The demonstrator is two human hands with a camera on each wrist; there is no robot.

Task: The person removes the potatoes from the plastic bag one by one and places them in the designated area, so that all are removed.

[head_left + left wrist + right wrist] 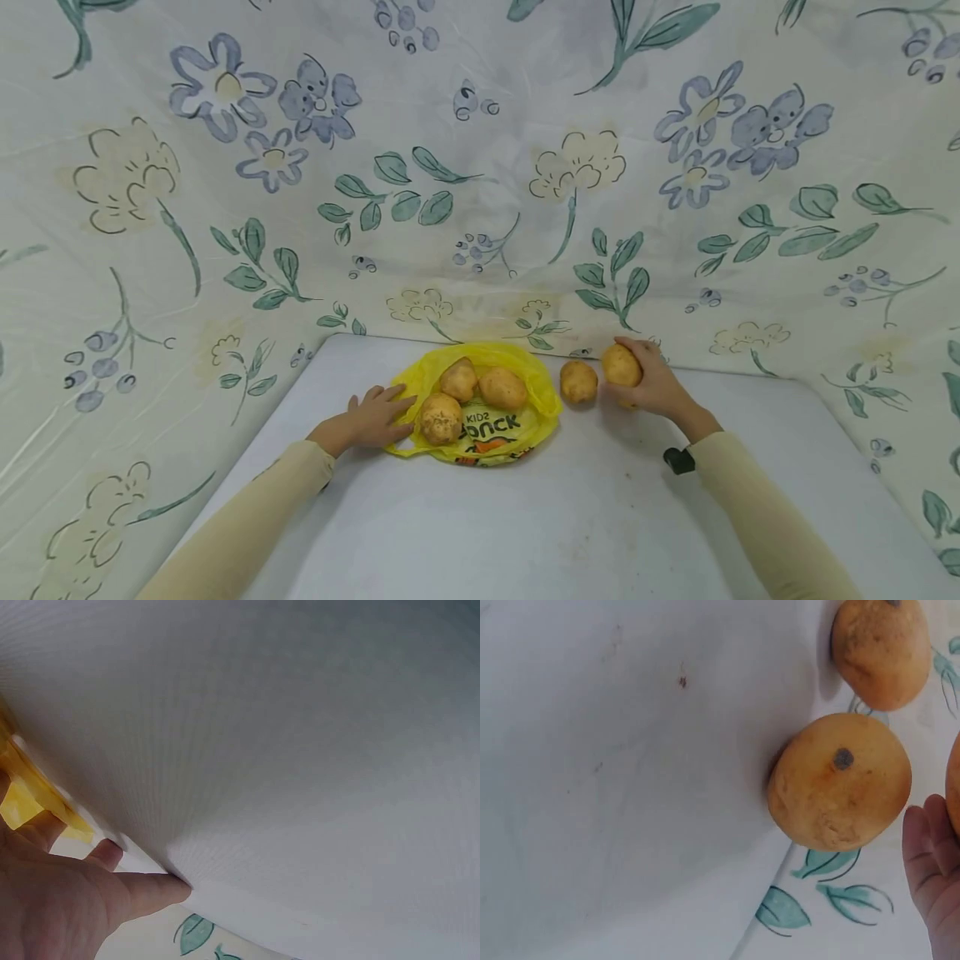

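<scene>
A yellow plastic bag (542, 423) with dark print lies flat at the table's far side, three potatoes (441, 418) on it. My left hand (372, 417) rests on the bag's left edge, fingers spread; the left wrist view shows the hand (67, 892) beside yellow plastic (37, 791). At the right, my right hand (654, 383) grips a potato (621, 365) raised over the table. Just left of it sits another potato (579, 382). The right wrist view shows two potatoes (840, 781) (881, 651) on the table and the held one partly cut off beside the fingers (930, 847).
A white table (465, 525) with a few small dark specks spans the lower view. Floral sheeting (510, 167) hangs behind it and at both sides. A black band (679, 460) shows at the right wrist.
</scene>
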